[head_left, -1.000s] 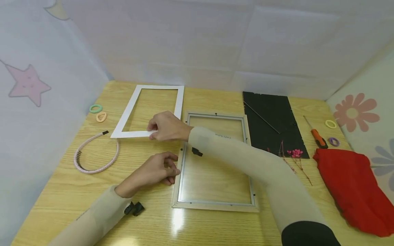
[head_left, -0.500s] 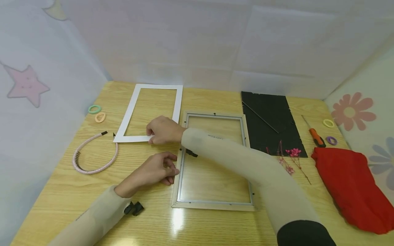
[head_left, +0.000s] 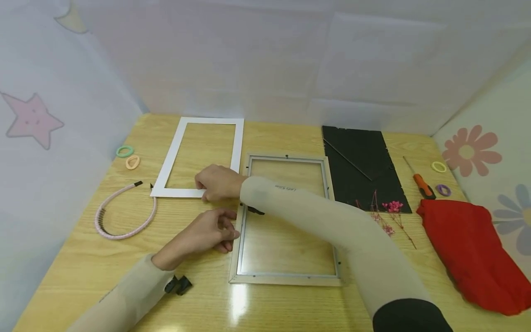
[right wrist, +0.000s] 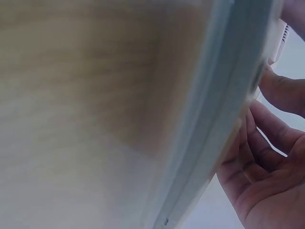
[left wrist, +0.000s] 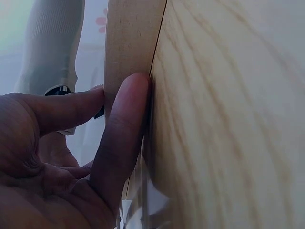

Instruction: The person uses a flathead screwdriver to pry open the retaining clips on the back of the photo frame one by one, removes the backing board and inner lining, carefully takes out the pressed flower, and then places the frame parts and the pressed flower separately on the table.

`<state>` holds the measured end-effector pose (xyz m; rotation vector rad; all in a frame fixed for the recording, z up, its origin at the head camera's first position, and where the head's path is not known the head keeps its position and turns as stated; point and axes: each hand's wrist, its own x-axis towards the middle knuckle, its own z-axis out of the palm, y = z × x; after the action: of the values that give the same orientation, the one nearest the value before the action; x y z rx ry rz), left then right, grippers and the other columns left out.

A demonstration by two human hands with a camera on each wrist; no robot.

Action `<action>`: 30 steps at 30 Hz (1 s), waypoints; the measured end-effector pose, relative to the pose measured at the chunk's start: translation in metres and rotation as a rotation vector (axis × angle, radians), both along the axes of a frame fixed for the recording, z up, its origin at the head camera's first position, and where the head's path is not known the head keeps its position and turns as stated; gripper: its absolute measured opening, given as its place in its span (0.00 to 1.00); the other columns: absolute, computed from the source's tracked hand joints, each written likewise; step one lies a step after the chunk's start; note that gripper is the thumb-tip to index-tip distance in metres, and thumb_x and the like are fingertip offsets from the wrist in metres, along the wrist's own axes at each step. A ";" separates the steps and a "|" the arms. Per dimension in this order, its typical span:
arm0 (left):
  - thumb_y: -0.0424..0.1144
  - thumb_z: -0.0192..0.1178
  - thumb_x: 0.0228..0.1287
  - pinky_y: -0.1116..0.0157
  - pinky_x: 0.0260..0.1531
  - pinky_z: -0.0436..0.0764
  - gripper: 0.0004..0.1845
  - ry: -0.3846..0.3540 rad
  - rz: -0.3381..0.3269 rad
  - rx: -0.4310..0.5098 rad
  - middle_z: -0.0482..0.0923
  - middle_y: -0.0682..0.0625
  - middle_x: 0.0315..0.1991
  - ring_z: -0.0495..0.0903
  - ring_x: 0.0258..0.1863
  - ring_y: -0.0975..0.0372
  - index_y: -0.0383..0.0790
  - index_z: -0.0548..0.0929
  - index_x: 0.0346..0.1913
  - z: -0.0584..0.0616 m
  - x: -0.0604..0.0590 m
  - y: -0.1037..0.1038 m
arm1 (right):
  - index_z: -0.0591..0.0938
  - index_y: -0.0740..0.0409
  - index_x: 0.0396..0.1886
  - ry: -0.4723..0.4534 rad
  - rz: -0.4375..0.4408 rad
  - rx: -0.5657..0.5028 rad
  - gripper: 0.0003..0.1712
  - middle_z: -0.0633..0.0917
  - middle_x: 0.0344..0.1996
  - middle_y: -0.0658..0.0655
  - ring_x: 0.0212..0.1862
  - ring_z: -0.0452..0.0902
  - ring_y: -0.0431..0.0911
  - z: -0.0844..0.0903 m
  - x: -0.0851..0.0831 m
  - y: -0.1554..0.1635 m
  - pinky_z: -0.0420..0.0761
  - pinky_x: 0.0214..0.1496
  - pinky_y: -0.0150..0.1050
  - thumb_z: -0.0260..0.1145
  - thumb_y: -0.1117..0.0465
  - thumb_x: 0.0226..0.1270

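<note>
In the head view a white picture mat (head_left: 166,161), a thin border with an open middle, lies at the back left. My right hand (head_left: 217,183) pinches its near edge by the right corner. Before me a wooden picture frame (head_left: 286,280) lies with its inner rim facing up; my right forearm passes over it. My left hand (head_left: 211,230) rests beside the frame's left side, fingers loosely bent. In the left wrist view a fingertip (left wrist: 136,93) touches the frame's outer side and the thumb reaches its upper edge. The right wrist view shows the frame close and blurred, not the right fingertips.
A black backing board (head_left: 365,166) with a thin dark rod stands back right. Nearby are dried pink flowers (head_left: 392,206), an orange-handled screwdriver (head_left: 423,185) and a red cloth (head_left: 473,249). A pink headband (head_left: 118,236) lies left, with hair ties (head_left: 125,151) behind it.
My right hand has drawn the mat slightly nearer and lowered its near edge toward the table. The left hand has kept its place by the frame. The head view has shifted slightly.
</note>
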<state>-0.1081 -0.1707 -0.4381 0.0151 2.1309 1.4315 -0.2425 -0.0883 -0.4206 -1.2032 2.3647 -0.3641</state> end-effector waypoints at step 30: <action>0.39 0.66 0.66 0.64 0.23 0.88 0.33 0.131 0.060 -0.132 0.82 0.45 0.38 0.84 0.23 0.61 0.30 0.69 0.70 -0.003 0.008 0.014 | 0.79 0.53 0.62 0.013 -0.471 -0.615 0.22 0.84 0.54 0.51 0.54 0.81 0.43 0.039 0.085 0.228 0.86 0.53 0.34 0.69 0.62 0.70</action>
<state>-0.1003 -0.1564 -0.4412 -0.0059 2.3473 1.3534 -0.1575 0.1394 -0.3818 -0.8458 2.6194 -1.3132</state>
